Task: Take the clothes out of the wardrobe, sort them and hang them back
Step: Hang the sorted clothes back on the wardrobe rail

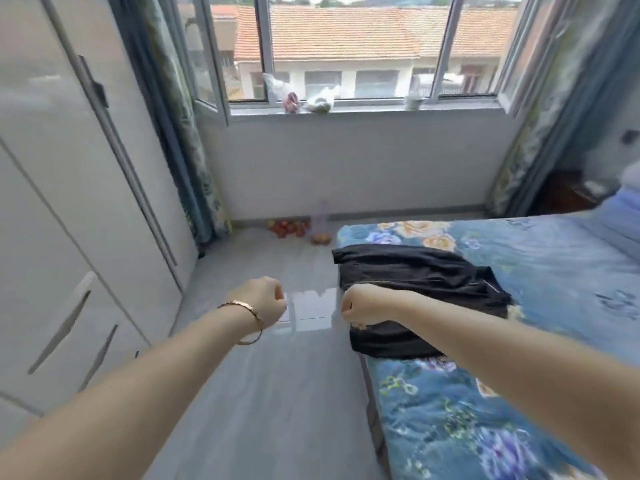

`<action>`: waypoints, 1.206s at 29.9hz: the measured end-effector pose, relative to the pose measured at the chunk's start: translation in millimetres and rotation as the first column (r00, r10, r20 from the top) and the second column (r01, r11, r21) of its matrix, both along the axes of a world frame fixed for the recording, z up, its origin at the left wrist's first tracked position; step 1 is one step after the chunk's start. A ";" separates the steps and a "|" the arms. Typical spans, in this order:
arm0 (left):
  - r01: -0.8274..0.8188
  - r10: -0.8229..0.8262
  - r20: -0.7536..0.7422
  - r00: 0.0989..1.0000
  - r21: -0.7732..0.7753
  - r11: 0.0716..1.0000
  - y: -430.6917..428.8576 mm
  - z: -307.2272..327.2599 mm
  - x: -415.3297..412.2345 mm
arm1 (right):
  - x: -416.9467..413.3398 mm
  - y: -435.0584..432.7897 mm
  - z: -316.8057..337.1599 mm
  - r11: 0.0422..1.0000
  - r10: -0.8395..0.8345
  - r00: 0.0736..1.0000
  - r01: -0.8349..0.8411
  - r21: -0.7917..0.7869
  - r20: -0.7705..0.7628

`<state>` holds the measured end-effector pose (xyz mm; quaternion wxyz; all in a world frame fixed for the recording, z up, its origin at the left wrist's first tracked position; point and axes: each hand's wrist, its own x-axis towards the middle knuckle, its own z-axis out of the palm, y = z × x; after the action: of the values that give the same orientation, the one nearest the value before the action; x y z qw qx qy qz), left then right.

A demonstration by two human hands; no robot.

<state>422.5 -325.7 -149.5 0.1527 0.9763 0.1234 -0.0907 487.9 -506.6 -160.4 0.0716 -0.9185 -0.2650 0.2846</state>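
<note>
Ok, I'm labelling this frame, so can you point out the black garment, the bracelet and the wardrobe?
black garment (419,275): head view, on its folded middle, lying on the bed.
bracelet (250,310): head view, on the gold band at the left wrist.
wardrobe (52,161): head view, on its closed white door.

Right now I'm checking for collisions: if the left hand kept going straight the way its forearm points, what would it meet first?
Probably nothing close: the left hand hangs over bare floor, roughly toward the window wall; depth unclear.

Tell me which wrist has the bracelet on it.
The left wrist: a thin gold bracelet circles it, over the grey floor. The right wrist, above the black garment, is bare.
</note>
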 end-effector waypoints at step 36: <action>0.609 -0.613 -0.230 0.756 -0.099 0.787 -361.4 -311.8 647.6 | 469.3 -408.3 -386.0 -0.014 -0.998 -0.013 1.000 0.019 -0.062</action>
<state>1070.1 -687.1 -461.3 0.1070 0.9421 -0.1845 -0.2586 957.2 -914.9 -546.4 0.2833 -0.8270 0.4603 0.1549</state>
